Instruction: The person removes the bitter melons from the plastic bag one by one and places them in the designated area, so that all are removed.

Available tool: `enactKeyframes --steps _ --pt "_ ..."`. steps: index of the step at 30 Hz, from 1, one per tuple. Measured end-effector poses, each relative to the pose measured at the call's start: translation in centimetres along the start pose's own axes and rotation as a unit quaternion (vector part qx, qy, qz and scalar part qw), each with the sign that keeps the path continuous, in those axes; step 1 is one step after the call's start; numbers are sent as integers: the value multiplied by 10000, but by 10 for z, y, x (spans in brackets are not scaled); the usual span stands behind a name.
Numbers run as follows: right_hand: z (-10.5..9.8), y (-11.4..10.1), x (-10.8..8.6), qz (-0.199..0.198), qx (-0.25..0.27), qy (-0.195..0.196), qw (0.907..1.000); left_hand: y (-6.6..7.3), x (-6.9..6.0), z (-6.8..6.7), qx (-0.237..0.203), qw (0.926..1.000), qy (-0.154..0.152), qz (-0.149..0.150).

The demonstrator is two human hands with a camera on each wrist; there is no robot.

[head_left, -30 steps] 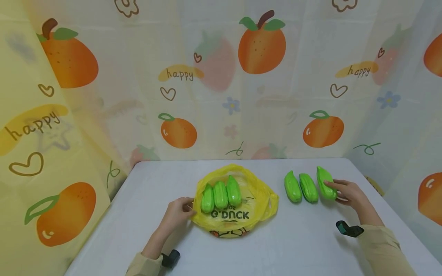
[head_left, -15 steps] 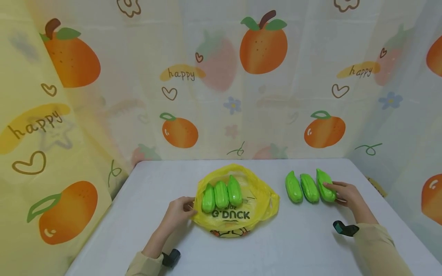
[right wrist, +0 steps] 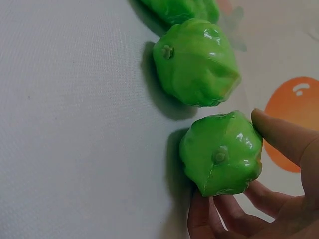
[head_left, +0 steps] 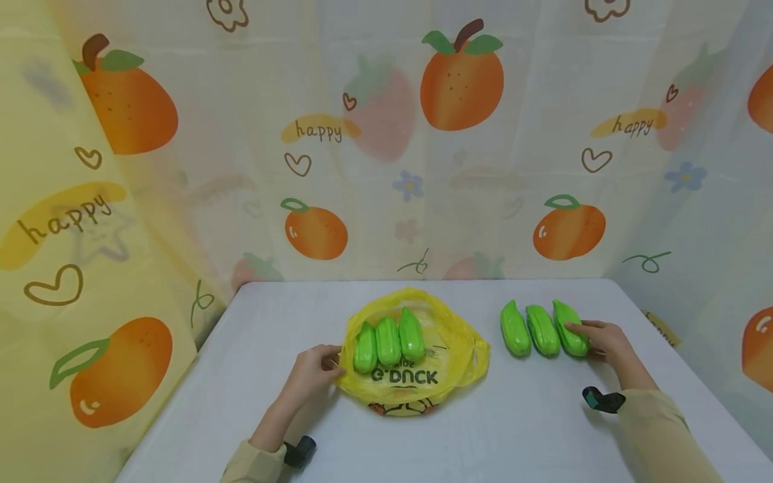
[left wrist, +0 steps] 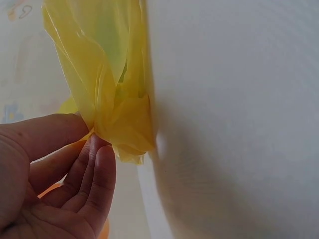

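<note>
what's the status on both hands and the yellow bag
Left hand pinching edge of yellow bag. Right hand gripping rightmost green piece. Two more green pieces between right hand and bag.

Yellow plastic bag [head_left: 449, 332] was thin, crinkled, dark-lettered; its rim ringed three glossy green gourds [head_left: 388, 343], side by side toward the bag's 10 o'clock. Its 9 o'clock edge was bunched, pinched in the left hand [head_left: 311, 372]. Three more, ridged, lay in a row out at 3 o'clock, tapered tips near 11 to 12: inner gourd [head_left: 515, 332], middle gourd [head_left: 543, 332], outer gourd [head_left: 572, 343], the last gripped by the right hand [head_left: 611, 345]. Small round nub on its blunt end.
</note>
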State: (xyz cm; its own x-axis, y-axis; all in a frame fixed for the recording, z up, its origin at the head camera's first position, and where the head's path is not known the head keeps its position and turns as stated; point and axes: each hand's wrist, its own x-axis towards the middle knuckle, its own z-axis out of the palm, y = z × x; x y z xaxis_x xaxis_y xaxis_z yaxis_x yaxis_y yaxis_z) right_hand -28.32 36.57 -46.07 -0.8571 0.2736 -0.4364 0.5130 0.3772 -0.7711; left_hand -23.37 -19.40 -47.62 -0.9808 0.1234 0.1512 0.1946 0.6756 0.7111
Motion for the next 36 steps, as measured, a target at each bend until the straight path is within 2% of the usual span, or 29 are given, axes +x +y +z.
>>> enactKeyframes --steps 10,21,29,36 --pt "-1 -3 -3 -108 -170 -208 9996 -1 -1 0 -10 10000 34 67" --pt "-4 -5 -9 47 -346 -107 9993 0 0 0 -6 10000 38 40" --pt "-4 -1 -7 249 -292 167 9991 -1 -2 0 -44 10000 34 -5" --pt "-5 2 -8 124 -267 151 9995 -1 -1 1 -56 10000 23 41"
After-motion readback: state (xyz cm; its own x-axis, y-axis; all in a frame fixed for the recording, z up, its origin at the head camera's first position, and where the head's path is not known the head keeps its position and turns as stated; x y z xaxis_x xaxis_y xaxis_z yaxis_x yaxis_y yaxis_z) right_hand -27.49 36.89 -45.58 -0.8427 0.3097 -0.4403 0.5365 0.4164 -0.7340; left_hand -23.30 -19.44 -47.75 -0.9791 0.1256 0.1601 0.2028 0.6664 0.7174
